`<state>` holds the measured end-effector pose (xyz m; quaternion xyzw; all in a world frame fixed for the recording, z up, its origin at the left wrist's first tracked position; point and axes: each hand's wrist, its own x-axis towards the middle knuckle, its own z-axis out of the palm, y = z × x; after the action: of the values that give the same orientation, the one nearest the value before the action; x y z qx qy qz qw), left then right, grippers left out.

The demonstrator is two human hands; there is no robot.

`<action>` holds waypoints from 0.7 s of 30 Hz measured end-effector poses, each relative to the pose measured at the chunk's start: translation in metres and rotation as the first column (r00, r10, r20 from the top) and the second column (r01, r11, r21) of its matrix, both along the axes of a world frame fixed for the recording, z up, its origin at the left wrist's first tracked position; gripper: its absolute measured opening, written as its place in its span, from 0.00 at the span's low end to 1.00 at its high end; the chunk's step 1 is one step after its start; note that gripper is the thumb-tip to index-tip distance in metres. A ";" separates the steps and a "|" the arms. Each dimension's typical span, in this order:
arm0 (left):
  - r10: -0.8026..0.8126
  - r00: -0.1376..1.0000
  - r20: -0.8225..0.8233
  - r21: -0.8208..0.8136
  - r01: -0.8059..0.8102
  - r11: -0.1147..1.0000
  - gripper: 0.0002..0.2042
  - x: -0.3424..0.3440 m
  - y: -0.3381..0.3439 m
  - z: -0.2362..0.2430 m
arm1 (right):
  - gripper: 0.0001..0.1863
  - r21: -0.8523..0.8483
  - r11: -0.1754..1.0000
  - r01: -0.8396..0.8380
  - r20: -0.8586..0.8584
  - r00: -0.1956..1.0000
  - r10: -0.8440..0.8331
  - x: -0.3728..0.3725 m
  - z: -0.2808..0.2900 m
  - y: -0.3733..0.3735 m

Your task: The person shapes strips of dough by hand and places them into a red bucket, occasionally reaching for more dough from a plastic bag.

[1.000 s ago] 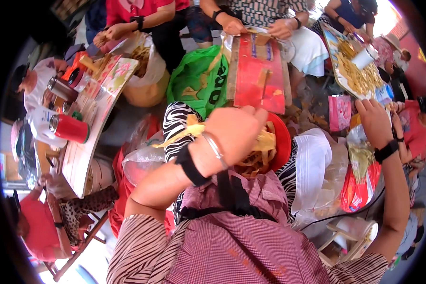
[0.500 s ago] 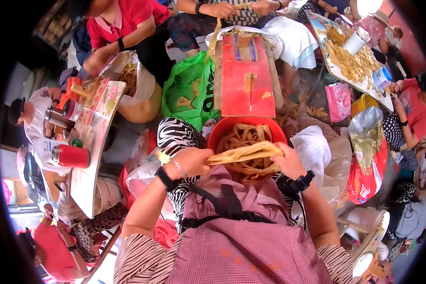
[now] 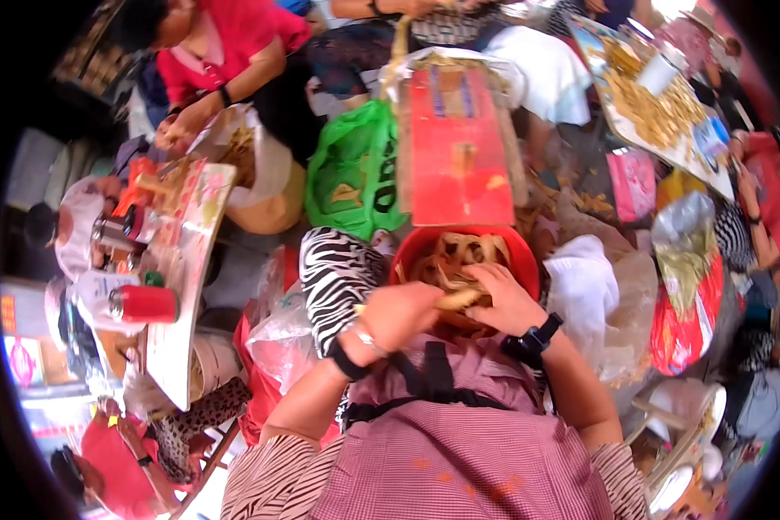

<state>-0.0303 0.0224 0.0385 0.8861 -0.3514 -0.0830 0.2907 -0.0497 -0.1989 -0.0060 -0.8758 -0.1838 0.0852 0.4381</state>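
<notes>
A bundle of yellowish-tan strips [image 3: 460, 300] stretches between my two hands, just above a red bucket [image 3: 531, 276]. Inside the bucket lie more loose, curling tan strips [image 3: 450, 253]. My left hand [image 3: 400, 317] is closed round one end of the bundle; motion smears its fingers a little, and a pale end sticks out near its wrist. At the other end, my right hand [image 3: 504, 300] grips with the thumb below and the fingers laid over the top. What the palms hold is hidden.
Beyond the bucket stands a red board [image 3: 459, 147]. A green plastic bag [image 3: 347, 173] is left of it; a white cloth [image 3: 581, 277] lies to the right. Tables with flasks [image 3: 144, 304] and tan strips [image 3: 654, 100] flank me. Several people work around.
The bundle was stretched long between my hands; now it is shorter and lower, nearer the bucket. My hands have come closer together, and the view has shifted slightly.
</notes>
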 end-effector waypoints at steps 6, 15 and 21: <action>-0.119 0.988 -0.103 0.070 0.126 0.990 0.06 -0.025 -0.017 -0.023 | 0.24 -0.230 0.938 -0.260 -0.673 0.738 0.040 -0.022 -0.082 -0.005; 0.121 0.980 -0.157 -0.011 -0.124 0.992 0.07 -0.028 0.053 -0.037 | 0.20 0.294 0.954 -0.057 -0.653 0.717 0.244 -0.009 -0.005 0.058; 0.823 0.466 0.325 -0.129 -0.840 0.527 0.13 -0.030 0.215 -0.094 | 0.12 0.186 0.979 0.085 -0.665 0.745 0.062 -0.011 0.003 0.058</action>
<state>-0.0599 0.2376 -0.0555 0.9507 0.0805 0.2176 0.2058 -0.0611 -0.1411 -0.0028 -0.7387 -0.0176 0.3705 0.5627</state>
